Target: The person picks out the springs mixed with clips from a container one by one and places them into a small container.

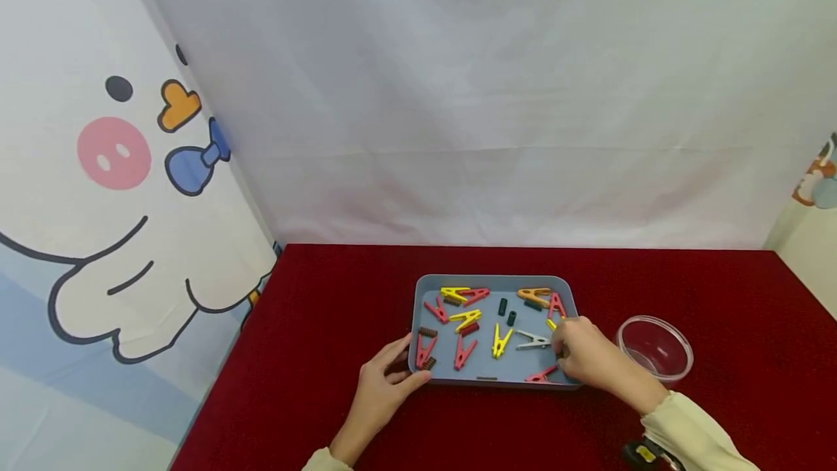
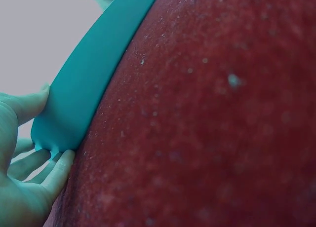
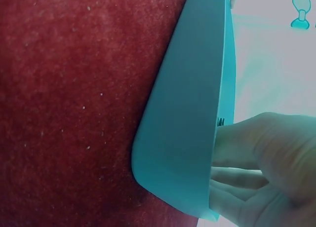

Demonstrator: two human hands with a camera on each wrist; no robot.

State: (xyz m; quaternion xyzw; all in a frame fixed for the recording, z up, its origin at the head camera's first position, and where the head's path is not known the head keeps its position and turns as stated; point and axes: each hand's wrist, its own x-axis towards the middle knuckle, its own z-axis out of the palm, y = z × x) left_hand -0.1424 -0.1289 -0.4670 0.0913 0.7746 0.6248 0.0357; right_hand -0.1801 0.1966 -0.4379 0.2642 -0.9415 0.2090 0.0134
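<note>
A shallow grey-blue tray (image 1: 493,280) lies on the red cloth, holding several small clips in red, yellow, orange and white. My left hand (image 1: 382,382) grips its front left corner, thumb at the front side and fingers around the left end, as the left wrist view also shows. Over the tray's front right part, my right hand (image 1: 582,355) reaches in with bent fingers; its fingertips are hidden, and I cannot tell what they hold. Close by are a white clip (image 1: 532,340), a red clip (image 1: 541,374) and a partly covered yellow clip (image 1: 551,324).
Dark green cylinders (image 1: 502,307) and ribbed brown pieces (image 1: 428,332) lie among the clips. A clear round bowl (image 1: 688,355) stands right of the tray, near my right forearm. Behind the red cloth (image 1: 353,289) hangs a white curtain (image 1: 497,93).
</note>
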